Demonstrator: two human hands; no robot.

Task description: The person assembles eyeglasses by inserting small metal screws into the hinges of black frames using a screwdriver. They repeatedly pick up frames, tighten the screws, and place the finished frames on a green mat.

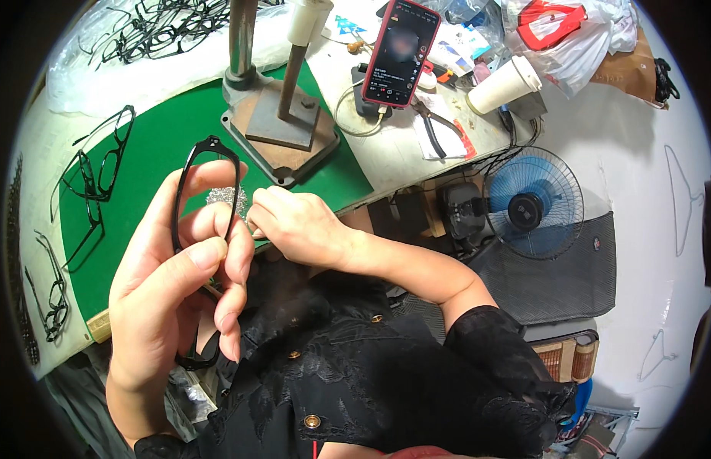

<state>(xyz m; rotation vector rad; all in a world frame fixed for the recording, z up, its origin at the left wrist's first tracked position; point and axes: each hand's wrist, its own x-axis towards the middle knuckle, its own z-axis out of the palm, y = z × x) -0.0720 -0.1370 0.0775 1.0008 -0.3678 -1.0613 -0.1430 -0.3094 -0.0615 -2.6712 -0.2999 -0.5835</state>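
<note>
Raised at the left, my left hand [168,287] grips a black eyeglass frame [212,144] turned upright. Its upper rim stands above the fingers, and its lower rim shows below them. No lens can be made out in it. Behind the frame, a heap of small silver metal pieces [224,196] lies on the green mat [157,130]. My right hand [302,226] rests beside that heap at the mat's near edge. Its fingers are pressed together, and whatever is between the tips is too small or hidden.
A metal stand [287,130] with a post rises behind my hands. Finished-looking black frames [111,164] lie at left; more are piled in plastic [157,34]. Toward the right are a phone [401,53], pliers [428,126], a white cup [504,86] and a fan [531,206].
</note>
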